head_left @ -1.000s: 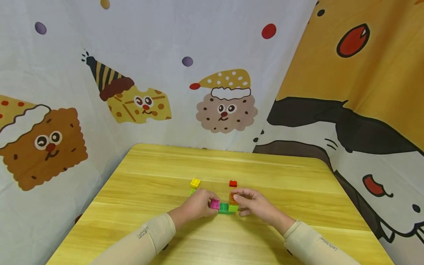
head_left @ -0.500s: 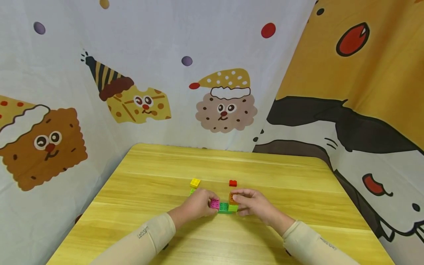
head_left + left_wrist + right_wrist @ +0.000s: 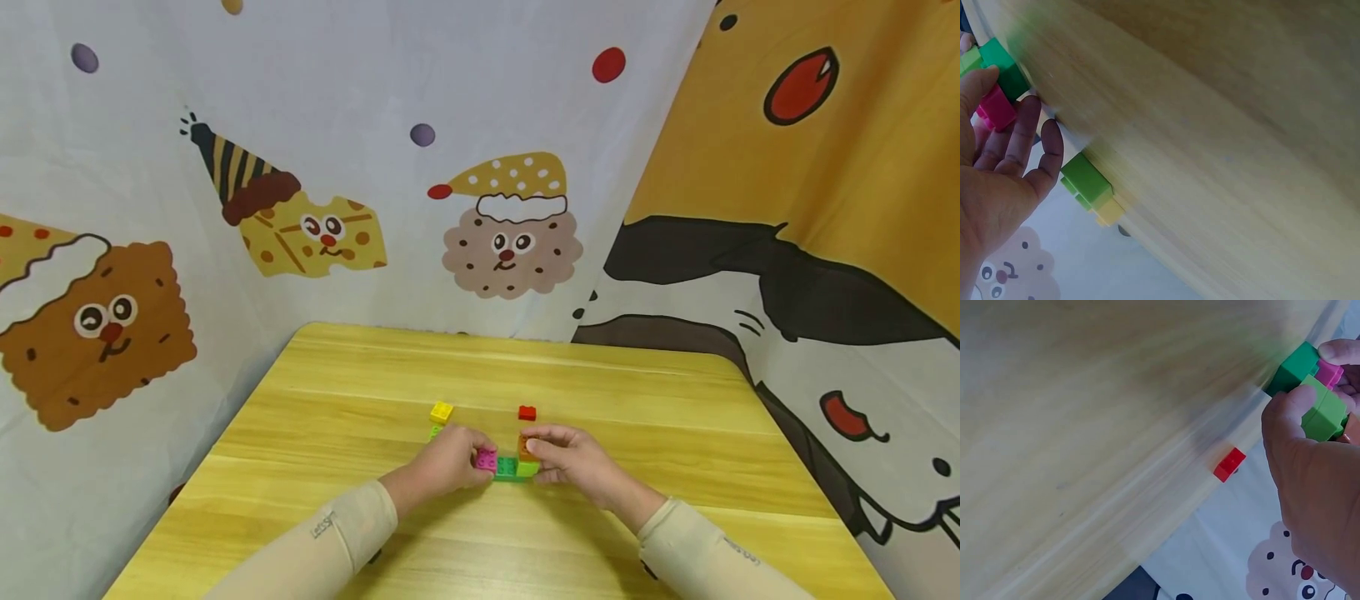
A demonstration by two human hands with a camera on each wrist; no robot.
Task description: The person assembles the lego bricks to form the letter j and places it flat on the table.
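Observation:
My left hand (image 3: pixel 444 460) pinches a pink toy brick (image 3: pixel 486 460) between thumb and fingers at the left end of a dark green brick (image 3: pixel 507 467). On the green brick's right end sits a lime brick (image 3: pixel 528 469), with an orange brick (image 3: pixel 522 450) on top. My right hand (image 3: pixel 583 464) grips the orange brick, its index finger reaching over the far side and the thumb on the near side. In the right wrist view, a fingertip of that hand also lies against the lime brick (image 3: pixel 1324 412). Fingers partly cover the pink and orange bricks.
Beyond my left hand lie a yellow brick (image 3: pixel 441 412) and a light green brick (image 3: pixel 435 432), which meet end to end in the left wrist view. A small red brick (image 3: pixel 527 412) lies past my right hand. A printed curtain (image 3: pixel 337 100) hangs behind the wooden table (image 3: pixel 360 367).
Both hands keep their hold on the bricks in nearly the same place. The head view has tilted very slightly.

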